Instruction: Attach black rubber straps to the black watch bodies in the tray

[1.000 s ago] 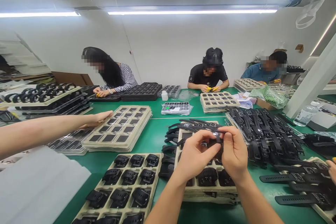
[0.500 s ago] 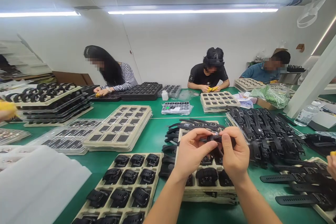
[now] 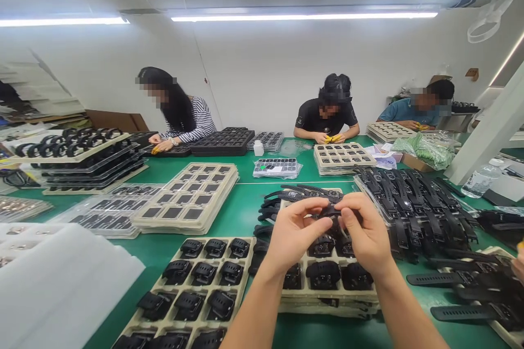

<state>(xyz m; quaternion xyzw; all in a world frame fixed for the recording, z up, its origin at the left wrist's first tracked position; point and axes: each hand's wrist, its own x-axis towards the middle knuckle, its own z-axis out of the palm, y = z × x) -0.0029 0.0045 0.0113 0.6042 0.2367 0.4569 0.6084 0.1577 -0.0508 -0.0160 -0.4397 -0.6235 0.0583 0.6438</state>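
My left hand [image 3: 290, 235] and right hand [image 3: 368, 232] pinching a black watch [image 3: 329, 211], fingers nearly closed on it, right over the tray [image 3: 305, 294], straps [image 3: 269, 213] at its left, more watches [image 3: 413, 199] to its right

Bare forearms [image 3: 257, 305], bare wrists [image 3: 385, 274]

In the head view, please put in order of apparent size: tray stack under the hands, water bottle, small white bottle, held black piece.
Tray stack
Water bottle
Small white bottle
Held black piece: unsure, partly hidden.
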